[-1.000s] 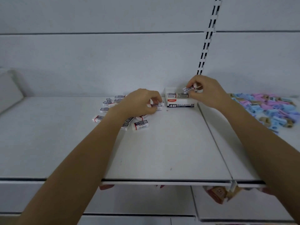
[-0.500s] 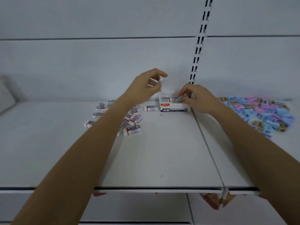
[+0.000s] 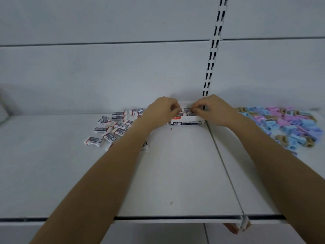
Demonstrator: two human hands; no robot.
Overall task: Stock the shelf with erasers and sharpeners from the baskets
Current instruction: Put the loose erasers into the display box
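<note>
Eraser box, white, marked 4B, stands against the shelf rear wall, beside the panel seam. Left hand and right hand: each grip is pinched on boxed erasers. Loose erasers lie to the left, sharpeners to the right. Bare shelf extends to the front edge.

Open eraser box stands at the back edge of the shelf. Left hand pinches an eraser over the box's left end. Right hand, fingers curled, is at the right end; its grip cannot be made out. Loose erasers lie scattered left of the box. Sharpeners are heaped at the back right.
</note>
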